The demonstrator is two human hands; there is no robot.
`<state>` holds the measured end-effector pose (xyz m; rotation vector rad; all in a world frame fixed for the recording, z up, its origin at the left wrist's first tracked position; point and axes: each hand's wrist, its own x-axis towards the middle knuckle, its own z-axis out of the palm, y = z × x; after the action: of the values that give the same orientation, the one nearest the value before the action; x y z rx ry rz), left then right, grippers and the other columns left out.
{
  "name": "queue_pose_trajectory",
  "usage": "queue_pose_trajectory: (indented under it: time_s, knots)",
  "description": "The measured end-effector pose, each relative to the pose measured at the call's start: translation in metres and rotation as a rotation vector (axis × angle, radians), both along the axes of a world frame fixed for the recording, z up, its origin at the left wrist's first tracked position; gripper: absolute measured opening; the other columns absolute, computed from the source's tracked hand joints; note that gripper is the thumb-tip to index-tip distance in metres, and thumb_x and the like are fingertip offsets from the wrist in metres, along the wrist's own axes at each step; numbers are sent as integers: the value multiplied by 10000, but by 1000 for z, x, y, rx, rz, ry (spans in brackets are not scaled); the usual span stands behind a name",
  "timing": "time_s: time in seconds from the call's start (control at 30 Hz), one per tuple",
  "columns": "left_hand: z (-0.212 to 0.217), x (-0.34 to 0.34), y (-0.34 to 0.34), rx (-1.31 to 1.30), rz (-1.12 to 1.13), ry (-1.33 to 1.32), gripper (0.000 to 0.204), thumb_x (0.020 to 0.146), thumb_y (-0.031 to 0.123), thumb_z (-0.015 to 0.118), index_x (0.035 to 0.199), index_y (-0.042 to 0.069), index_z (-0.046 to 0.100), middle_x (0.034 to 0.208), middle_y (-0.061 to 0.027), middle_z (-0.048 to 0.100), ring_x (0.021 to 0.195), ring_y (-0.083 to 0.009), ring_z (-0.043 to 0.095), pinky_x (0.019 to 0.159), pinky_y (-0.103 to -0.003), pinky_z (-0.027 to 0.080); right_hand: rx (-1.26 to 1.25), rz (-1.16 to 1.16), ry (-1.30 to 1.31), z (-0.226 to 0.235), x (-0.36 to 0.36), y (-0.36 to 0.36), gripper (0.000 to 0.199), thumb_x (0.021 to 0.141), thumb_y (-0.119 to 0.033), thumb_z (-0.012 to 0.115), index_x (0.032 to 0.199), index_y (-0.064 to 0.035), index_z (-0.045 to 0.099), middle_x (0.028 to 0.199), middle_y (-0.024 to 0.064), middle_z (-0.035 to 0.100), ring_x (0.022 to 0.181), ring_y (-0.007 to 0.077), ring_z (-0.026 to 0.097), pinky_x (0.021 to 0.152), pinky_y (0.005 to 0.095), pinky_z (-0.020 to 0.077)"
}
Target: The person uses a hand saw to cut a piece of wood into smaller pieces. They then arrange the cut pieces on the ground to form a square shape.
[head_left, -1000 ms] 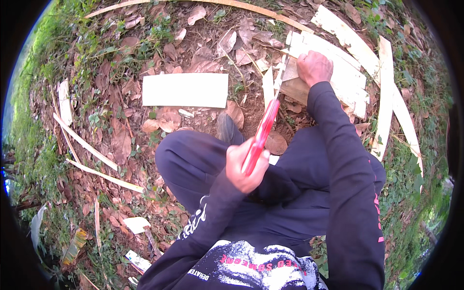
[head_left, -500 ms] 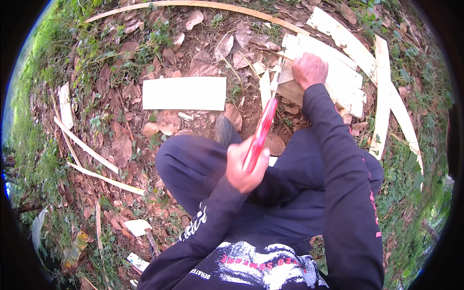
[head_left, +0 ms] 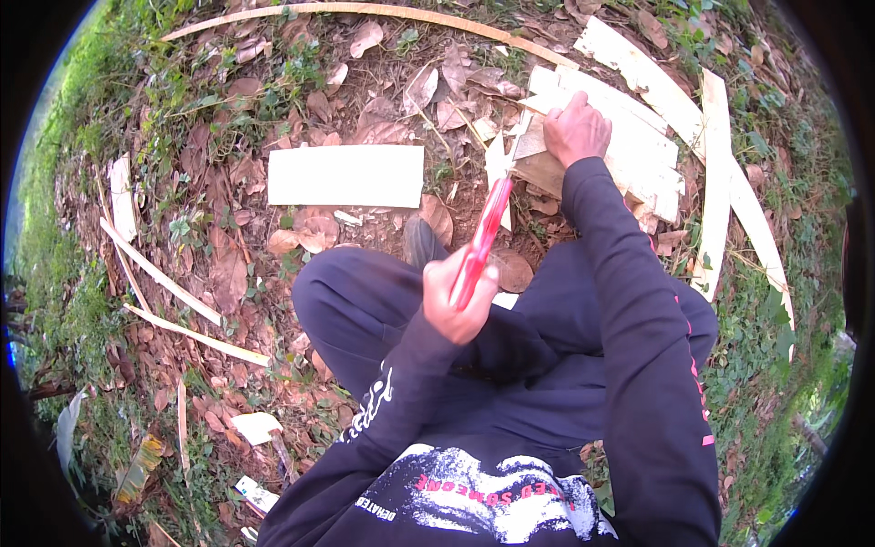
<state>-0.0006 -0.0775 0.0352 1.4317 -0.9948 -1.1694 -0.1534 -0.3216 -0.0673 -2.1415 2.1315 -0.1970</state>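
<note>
My left hand is closed around the red handle of a hand saw. Its thin blade reaches forward to the left edge of a pale, thin wooden board. My right hand is curled into a fist and bears down on that board, just right of the blade. Beneath it lie several more pale boards, stacked unevenly with ragged right ends. A small pale offcut lies under the blade's near end. The blade's teeth are too small to make out.
A pale rectangular board lies flat on the leafy ground ahead of my left knee. Long wood strips cross at the right, and a curved strip arcs across the far side. Thinner strips are scattered at the left. My folded legs sit below.
My left hand has drawn the saw back slightly toward my body. My right hand stays pressed on the board; the whole view has shifted a little.
</note>
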Motion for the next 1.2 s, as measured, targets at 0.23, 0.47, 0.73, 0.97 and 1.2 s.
queue_pose_trajectory:
  time_s: [0.23,0.47,0.73,0.97,1.2]
  knots:
    - [19,11,6,33,32,32,82,865,49,603,827,-22,586,563,5,454,491,-65,416,493,-274,337,50,-100,20,10,3,-11,376,892,-302,482,1082,13,557,947,289,707,918,427,688,882,524,450]
    - [28,32,56,49,-87,-55,234,839,61,623,1032,-62,671,559,-19,506,468,-113,529,518,-264,404,47,49,58,7,1,-12,378,899,-304,463,1093,10,545,920,294,703,914,437,684,880,530,447]
    - [30,28,52,62,-87,-60,264,861,83,633,1079,-61,675,578,-9,501,482,-88,514,523,-260,404,58,42,60,1,-4,-16,397,893,-317,484,1084,17,580,919,276,711,913,400,690,900,493,440]
    - [7,15,0,-7,-49,6,66,888,45,616,881,-19,609,539,2,453,463,-69,442,472,-277,356,35,51,12,-4,-6,-15,376,880,-293,483,1047,27,587,893,277,709,880,406,694,891,512,444]
    - [18,11,28,38,-21,62,51,874,21,580,868,-28,592,564,2,498,488,-75,473,495,-265,369,-43,121,24,-1,5,4,392,886,-302,481,1108,15,545,1006,250,686,968,400,649,883,519,444]
